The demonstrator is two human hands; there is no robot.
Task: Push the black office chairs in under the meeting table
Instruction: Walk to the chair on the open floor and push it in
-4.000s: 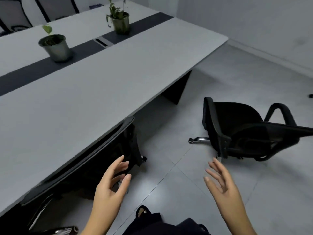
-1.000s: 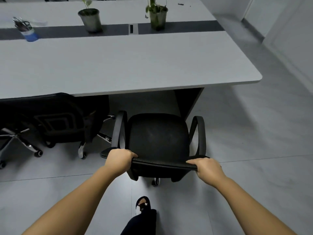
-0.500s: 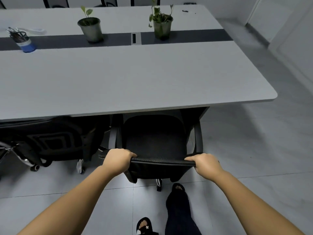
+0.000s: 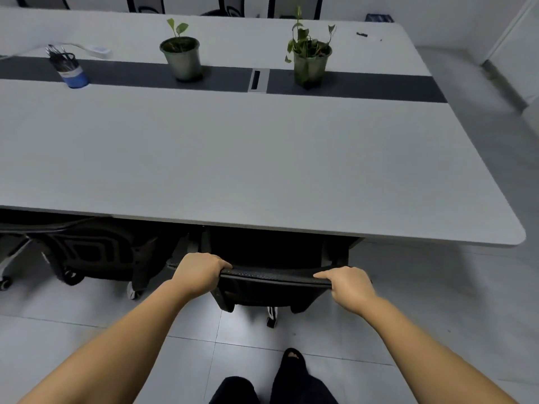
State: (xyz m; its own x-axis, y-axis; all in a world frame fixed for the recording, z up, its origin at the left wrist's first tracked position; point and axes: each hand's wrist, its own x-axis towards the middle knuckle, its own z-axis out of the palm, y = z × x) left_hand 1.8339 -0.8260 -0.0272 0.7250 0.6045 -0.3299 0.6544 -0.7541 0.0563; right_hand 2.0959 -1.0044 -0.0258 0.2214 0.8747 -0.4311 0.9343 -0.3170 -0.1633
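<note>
A black office chair (image 4: 271,290) stands at the near edge of the grey meeting table (image 4: 262,176), close to its right end. Its seat and armrests are hidden under the tabletop; only the backrest and one castor show. My left hand (image 4: 198,272) grips the left end of the backrest's top rim. At the right end of that rim, my right hand (image 4: 347,284) is closed on it. A second black office chair (image 4: 96,252) sits to the left, tucked partly under the table.
On the table's dark centre strip stand two potted plants (image 4: 181,53) (image 4: 310,58) and a blue pen cup (image 4: 70,70). More chair backs (image 4: 145,4) line the far side. My feet (image 4: 291,371) are on the tiled floor, with open floor to the right.
With both hands on the backrest, the chair has rolled forward until its seat and armrests went under the tabletop. I have stepped closer to the table. Four seconds ago both hands were empty.
</note>
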